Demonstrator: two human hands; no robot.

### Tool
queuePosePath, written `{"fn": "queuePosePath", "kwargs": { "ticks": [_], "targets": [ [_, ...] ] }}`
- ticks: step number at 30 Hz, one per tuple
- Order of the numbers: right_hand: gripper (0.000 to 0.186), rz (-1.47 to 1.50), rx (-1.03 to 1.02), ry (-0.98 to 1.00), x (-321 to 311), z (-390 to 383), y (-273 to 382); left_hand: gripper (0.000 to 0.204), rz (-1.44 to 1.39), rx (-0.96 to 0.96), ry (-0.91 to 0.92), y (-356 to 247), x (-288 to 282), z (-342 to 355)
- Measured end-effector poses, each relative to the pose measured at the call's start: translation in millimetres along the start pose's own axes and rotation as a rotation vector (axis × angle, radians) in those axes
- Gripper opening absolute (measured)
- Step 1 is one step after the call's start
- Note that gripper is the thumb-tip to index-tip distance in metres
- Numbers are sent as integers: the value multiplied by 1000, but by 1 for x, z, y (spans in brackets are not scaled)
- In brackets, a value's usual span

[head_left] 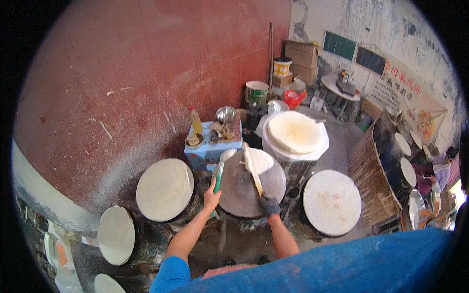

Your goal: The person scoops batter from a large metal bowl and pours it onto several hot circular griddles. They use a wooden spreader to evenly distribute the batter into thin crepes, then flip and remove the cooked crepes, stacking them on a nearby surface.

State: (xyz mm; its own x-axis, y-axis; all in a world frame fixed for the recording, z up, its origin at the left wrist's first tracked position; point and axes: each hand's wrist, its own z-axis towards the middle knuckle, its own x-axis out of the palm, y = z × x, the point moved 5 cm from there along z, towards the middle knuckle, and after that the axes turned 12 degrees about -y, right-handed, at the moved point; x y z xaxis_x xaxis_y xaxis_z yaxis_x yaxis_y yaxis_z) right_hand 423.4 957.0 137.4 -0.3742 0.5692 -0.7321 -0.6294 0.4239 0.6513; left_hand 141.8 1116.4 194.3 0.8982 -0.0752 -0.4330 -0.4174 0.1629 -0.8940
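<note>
1. Bare griddle (237, 198) left of the spreader (252, 169): you can pass there.
2. Spreader bars you from the right edge.
3. Green-handled tool (219, 178) crowds left edge; blue box (209, 157), flatbread stack (295, 132) beyond far edge.

Here on the grey-brown round griddle (239, 195), white batter (263, 161) lies across the far side; just beyond, the blue box (210, 156) carries a yellowish bottle (196, 122), a metal bowl (225, 115), a small dish (194, 140); rightward, pale flatbreads (295, 132) sit piled on white sheeting (320, 152).

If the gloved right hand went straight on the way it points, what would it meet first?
Probably the pale batter patch on the far part of the round griddle, though how high the right hand sits above it is unclear.
</note>
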Motion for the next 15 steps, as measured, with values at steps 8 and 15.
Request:
{"fn": "queuePosePath", "kwargs": {
  "ticks": [8,15],
  "targets": [
    [38,386,244,-54,4,-32,-13,65,-89,-414,73,78,-79,-160],
    [34,573,392,-85,0,-47,-17,65,-16,-410,97,83,-92,-168]
  ]
}}
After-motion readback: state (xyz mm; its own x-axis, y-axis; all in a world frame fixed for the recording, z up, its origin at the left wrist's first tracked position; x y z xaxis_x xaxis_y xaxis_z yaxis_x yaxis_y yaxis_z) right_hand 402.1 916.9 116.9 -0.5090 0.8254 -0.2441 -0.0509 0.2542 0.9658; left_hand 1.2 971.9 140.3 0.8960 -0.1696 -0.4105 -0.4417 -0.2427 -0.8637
